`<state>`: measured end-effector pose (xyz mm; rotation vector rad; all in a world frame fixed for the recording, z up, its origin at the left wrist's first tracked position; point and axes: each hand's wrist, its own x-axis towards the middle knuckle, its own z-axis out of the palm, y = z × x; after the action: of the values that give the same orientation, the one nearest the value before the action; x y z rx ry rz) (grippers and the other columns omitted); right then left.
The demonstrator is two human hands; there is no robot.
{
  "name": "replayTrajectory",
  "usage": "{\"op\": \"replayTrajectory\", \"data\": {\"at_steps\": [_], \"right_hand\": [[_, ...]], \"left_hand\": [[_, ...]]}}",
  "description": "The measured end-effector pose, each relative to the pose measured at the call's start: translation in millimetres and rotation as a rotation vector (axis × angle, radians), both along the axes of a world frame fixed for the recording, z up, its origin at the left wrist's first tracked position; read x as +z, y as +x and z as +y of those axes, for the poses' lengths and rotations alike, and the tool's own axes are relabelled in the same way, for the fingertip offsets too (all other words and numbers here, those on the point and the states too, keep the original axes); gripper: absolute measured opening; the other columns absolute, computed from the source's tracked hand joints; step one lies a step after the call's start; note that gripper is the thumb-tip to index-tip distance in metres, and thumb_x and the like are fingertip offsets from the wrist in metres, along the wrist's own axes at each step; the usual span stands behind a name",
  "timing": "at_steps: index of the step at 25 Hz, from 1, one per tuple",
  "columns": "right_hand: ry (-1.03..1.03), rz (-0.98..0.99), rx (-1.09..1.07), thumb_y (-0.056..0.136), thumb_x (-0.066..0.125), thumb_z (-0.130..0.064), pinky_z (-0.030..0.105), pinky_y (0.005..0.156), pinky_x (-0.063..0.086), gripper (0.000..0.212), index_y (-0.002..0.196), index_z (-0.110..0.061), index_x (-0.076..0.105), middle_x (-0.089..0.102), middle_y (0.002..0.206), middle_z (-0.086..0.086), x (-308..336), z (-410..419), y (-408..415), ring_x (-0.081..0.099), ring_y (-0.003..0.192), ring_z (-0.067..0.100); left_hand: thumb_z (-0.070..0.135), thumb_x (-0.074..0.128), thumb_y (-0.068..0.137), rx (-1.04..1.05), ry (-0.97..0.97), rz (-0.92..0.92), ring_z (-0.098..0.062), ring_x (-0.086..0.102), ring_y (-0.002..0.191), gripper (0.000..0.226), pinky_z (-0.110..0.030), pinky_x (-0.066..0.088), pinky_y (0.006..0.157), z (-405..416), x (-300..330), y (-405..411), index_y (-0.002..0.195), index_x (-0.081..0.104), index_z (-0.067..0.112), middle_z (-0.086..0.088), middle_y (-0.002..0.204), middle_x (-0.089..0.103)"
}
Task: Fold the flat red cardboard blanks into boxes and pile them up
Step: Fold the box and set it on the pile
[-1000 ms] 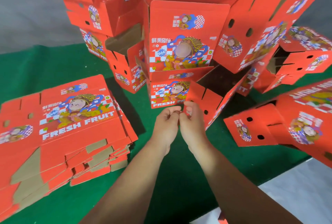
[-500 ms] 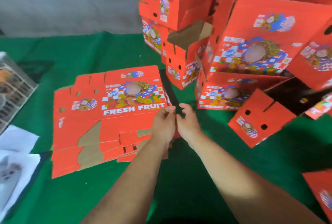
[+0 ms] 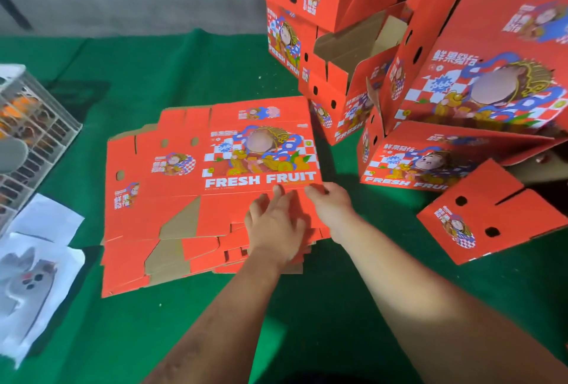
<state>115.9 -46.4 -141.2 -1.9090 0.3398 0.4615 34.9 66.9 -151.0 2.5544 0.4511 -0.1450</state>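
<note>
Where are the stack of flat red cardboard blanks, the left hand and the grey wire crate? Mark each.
Stack of flat red cardboard blanks (image 3: 184,199): head view, top blank's plain red panel.
Left hand (image 3: 272,226): head view, back of hand.
Grey wire crate (image 3: 37,125): head view, side grid.

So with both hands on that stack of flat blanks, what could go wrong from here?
Two risks. The stack of blanks is fanned at its near edge, so the left hand and right hand may lift several sheets at once. The folded boxes behind look loosely piled and tilted; a swung blank might topple them.
</note>
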Motion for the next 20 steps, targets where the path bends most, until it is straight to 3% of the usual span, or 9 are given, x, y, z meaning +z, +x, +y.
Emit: {"op": "replayTrajectory", "data": {"at_steps": [3,5,7,9,11,13,14,17,20], "right_hand": [[0.097,0.022,-0.129,0.101,0.066,-0.029,0.044,0.084,0.059,0.014,0.110,-0.018,0.064,0.073,0.112,0.011,3,-26,5,0.070,0.096,0.030],[0.134,-0.001,-0.151,0.103,0.063,-0.027,0.044,0.085,0.059,0.010,0.111,-0.022,0.064,0.072,0.112,0.008,7,-45,0,0.070,0.098,0.028],[0.167,-0.021,-0.176,0.103,0.063,-0.026,0.049,0.094,0.058,0.014,0.117,-0.021,0.065,0.072,0.116,0.006,13,-61,-7,0.070,0.104,0.028],[0.196,-0.049,-0.200,0.103,0.063,-0.023,0.048,0.095,0.058,0.018,0.121,-0.023,0.065,0.072,0.117,0.004,23,-77,-16,0.070,0.106,0.026],[0.204,-0.100,-0.199,0.103,0.063,-0.019,0.033,0.078,0.062,0.023,0.123,-0.029,0.065,0.071,0.109,-0.005,31,-96,-24,0.071,0.094,0.011],[0.153,-0.180,-0.194,0.102,0.063,-0.015,0.014,0.051,0.051,0.027,0.118,-0.037,0.061,0.061,0.097,-0.018,38,-120,-32,0.062,0.072,-0.009],[0.119,-0.211,-0.189,0.101,0.064,-0.015,0.013,0.050,0.047,0.028,0.118,-0.036,0.061,0.059,0.099,-0.016,41,-132,-37,0.058,0.072,-0.009],[0.147,-0.212,-0.131,0.101,0.065,-0.018,0.030,0.082,0.054,0.032,0.132,-0.026,0.064,0.060,0.126,-0.003,49,-160,-48,0.063,0.101,0.012],[0.139,-0.216,-0.098,0.101,0.065,-0.018,0.031,0.088,0.053,0.035,0.136,-0.025,0.065,0.064,0.119,-0.007,56,-189,-67,0.064,0.103,0.014]], "left_hand": [[0.048,0.056,0.093,-0.088,-0.020,-0.143,-0.025,0.032,0.140,0.062,-0.045,0.027,0.114,-5,5,-4,0.153,0.042,0.037,0.011,0.162,0.041],[0.051,0.056,0.095,-0.114,0.004,-0.176,-0.024,0.032,0.141,0.065,-0.044,0.027,0.116,-5,7,-7,0.155,0.040,0.036,0.009,0.160,0.043],[0.060,0.054,0.095,-0.032,0.056,-0.140,-0.027,0.023,0.150,0.070,-0.045,0.018,0.123,-3,9,-15,0.158,0.036,0.035,0.005,0.167,0.031],[0.068,0.048,0.095,0.177,0.074,-0.055,-0.031,0.008,0.157,0.074,-0.049,0.003,0.126,7,9,-30,0.160,0.031,0.036,-0.001,0.172,0.016],[0.069,0.043,0.097,0.445,0.035,0.020,-0.035,0.003,0.159,0.073,-0.052,-0.003,0.127,27,11,-47,0.160,0.028,0.036,-0.007,0.174,0.008],[0.061,0.044,0.099,0.574,-0.064,0.020,-0.039,0.015,0.156,0.073,-0.050,0.007,0.127,48,14,-63,0.161,0.028,0.026,-0.013,0.171,0.018],[0.056,0.045,0.101,0.579,-0.126,-0.011,-0.040,0.024,0.153,0.073,-0.049,0.013,0.125,53,15,-69,0.162,0.028,0.020,-0.015,0.168,0.028],[0.050,0.045,0.101,0.623,-0.240,-0.095,-0.037,0.037,0.148,0.072,-0.048,0.019,0.123,57,17,-78,0.161,0.029,0.014,-0.018,0.159,0.044],[0.051,0.048,0.097,0.758,-0.439,-0.140,-0.039,0.045,0.141,0.072,-0.046,0.029,0.119,50,20,-93,0.153,0.042,0.006,-0.024,0.154,0.048]]}}
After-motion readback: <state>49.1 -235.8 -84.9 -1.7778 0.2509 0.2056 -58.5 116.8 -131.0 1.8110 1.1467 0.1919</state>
